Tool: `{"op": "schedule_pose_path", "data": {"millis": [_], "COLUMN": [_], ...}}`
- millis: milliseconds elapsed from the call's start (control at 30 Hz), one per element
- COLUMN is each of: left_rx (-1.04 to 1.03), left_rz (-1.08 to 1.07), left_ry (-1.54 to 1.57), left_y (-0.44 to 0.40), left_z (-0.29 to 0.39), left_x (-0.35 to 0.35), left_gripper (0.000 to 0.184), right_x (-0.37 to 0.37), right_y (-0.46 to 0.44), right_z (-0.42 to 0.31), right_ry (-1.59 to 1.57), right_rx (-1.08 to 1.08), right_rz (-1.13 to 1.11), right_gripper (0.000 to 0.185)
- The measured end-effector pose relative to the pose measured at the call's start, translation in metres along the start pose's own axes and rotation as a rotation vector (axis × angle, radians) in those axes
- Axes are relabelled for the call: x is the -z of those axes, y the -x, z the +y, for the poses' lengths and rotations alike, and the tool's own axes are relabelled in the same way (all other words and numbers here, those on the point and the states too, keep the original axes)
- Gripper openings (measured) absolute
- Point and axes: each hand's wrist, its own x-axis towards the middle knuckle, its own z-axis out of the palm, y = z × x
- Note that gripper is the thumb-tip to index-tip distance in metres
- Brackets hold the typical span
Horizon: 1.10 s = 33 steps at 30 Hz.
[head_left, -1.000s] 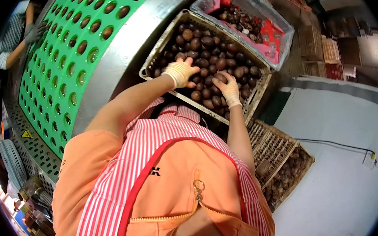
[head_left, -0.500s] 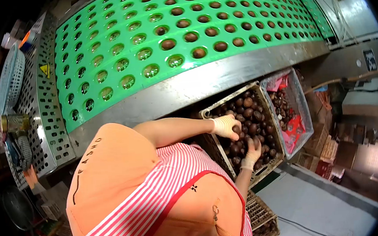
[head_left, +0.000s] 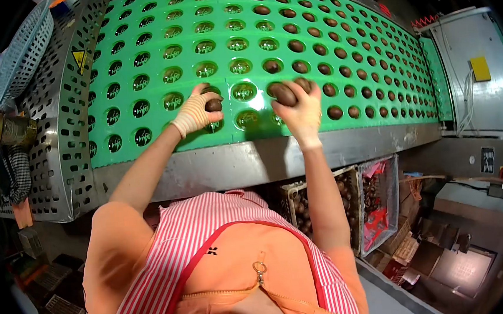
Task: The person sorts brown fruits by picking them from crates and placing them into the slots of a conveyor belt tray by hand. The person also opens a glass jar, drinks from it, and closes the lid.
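Observation:
My left hand (head_left: 194, 113), in a pale wrist-length covering, curls over the green pocketed sheet (head_left: 230, 116) of the machine. Between its fingers is a dark brown egg-shaped object (head_left: 214, 105), just over a pocket in the row nearest me. My right hand (head_left: 303, 117) is over the same sheet further right, its fingers closed on another dark brown egg-shaped object (head_left: 284, 94); a second one seems to show behind the fingertips, partly hidden. Pockets to the right hold similar brown objects (head_left: 334, 112). Those on the left hold none.
A steel ledge (head_left: 234, 161) runs along the sheet's near side. Below it stand a crate (head_left: 293, 204) of dark brown objects and a grey bin (head_left: 394, 205) with red plastic. A perforated metal guard (head_left: 67, 136) and blue basket (head_left: 24, 51) are at the left.
Both hands have moved from the crate up to the green sheet, carrying dark brown objects. My view has turned so the machine sits more squarely in front.

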Motion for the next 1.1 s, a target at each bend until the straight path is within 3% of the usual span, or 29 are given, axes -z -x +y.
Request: {"op": "schedule_pose_path", "data": {"millis": [133, 167, 200, 267, 367, 467, 500, 533, 567, 600, 633, 667, 733, 767, 800, 867, 900, 933, 1000, 1033, 1067, 1100], "left_rx": [-0.023, -0.026, -0.026, 0.090, 0.033, -0.052, 0.055, 0.160, 0.268, 0.035, 0.135, 0.082, -0.218, -0.181, -0.175, -0.164, -0.189, -0.139, -0.042, -0.082, 0.069, 0.010], "left_rz": [0.209, 0.250, 0.267, -0.014, -0.071, 0.095, 0.056, 0.059, 0.101, 0.295, 0.259, 0.324, 0.356, 0.179, 0.156, 0.107, 0.262, 0.196, 0.060, -0.010, -0.170, -0.218], "left_ry": [0.273, 0.278, 0.185, -0.162, -0.379, -0.187, 0.117, 0.463, 0.808, 0.962, 0.897, 0.822, -0.072, -0.446, -0.465, -0.502, -0.499, -0.397, -0.202, -0.341, -0.419, -0.458], "left_y": [-0.014, -0.024, -0.037, -0.060, -0.080, -0.112, -0.126, -0.137, -0.148, -0.152, -0.158, -0.167, -0.179, -0.170, -0.169, -0.162, -0.156, -0.151, -0.140, -0.135, -0.125, -0.122], "left_z": [-0.001, -0.003, -0.007, -0.015, -0.013, -0.046, -0.047, -0.053, -0.059, -0.061, -0.064, -0.061, -0.076, -0.059, -0.056, -0.056, -0.054, -0.051, -0.038, -0.042, -0.010, -0.013], "left_x": [0.022, 0.029, 0.036, 0.051, 0.063, 0.058, 0.067, 0.069, 0.070, 0.066, 0.064, 0.054, 0.035, 0.037, 0.039, 0.041, 0.041, 0.043, 0.053, 0.043, 0.053, 0.048], "left_gripper": [0.055, 0.055, 0.052, 0.048, 0.042, 0.041, 0.039, 0.040, 0.041, 0.041, 0.041, 0.034, 0.030, 0.031, 0.031, 0.030, 0.030, 0.031, 0.034, 0.040, 0.042, 0.037], "right_x": [-0.084, -0.097, -0.108, -0.119, -0.116, -0.130, -0.130, -0.136, -0.135, -0.135, -0.138, -0.136, -0.171, -0.162, -0.153, -0.142, -0.124, -0.104, -0.091, -0.091, -0.094, -0.098], "right_y": [-0.076, -0.089, -0.101, -0.116, -0.147, -0.174, -0.182, -0.186, -0.193, -0.201, -0.210, -0.205, -0.199, -0.180, -0.174, -0.166, -0.159, -0.149, -0.129, -0.122, -0.116, -0.114], "right_z": [-0.015, -0.017, -0.018, -0.012, -0.004, 0.002, 0.008, 0.029, 0.034, 0.040, 0.053, 0.051, 0.117, 0.105, 0.102, 0.109, 0.101, 0.097, 0.097, 0.095, 0.091, 0.087], "right_ry": [0.078, 0.205, 0.361, 0.358, 0.310, 0.349, 0.279, 0.129, -0.024, -0.170, -0.539, -0.735, -0.057, 0.385, 0.461, 0.257, 0.118, 0.032, 0.157, 0.217, 0.275, 0.298], "right_rx": [0.091, 0.071, 0.025, 0.041, 0.308, 0.386, 0.368, 0.414, 0.257, 0.100, -0.271, -0.396, 0.120, 0.220, 0.226, 0.164, 0.105, 0.060, -0.138, -0.117, -0.094, -0.095], "right_rz": [-0.191, -0.352, -0.536, -0.603, -0.573, -0.810, -0.795, -0.559, -0.363, -0.168, -0.155, -0.051, -0.245, -0.233, -0.193, 0.050, 0.096, 0.036, -0.258, -0.308, -0.356, -0.387], "right_gripper": [0.046, 0.044, 0.054, 0.049, 0.028, 0.015, 0.014, 0.012, 0.012, 0.012, 0.018, 0.029, 0.038, 0.040, 0.039, 0.040, 0.040, 0.038, 0.038, 0.037, 0.038, 0.037]}}
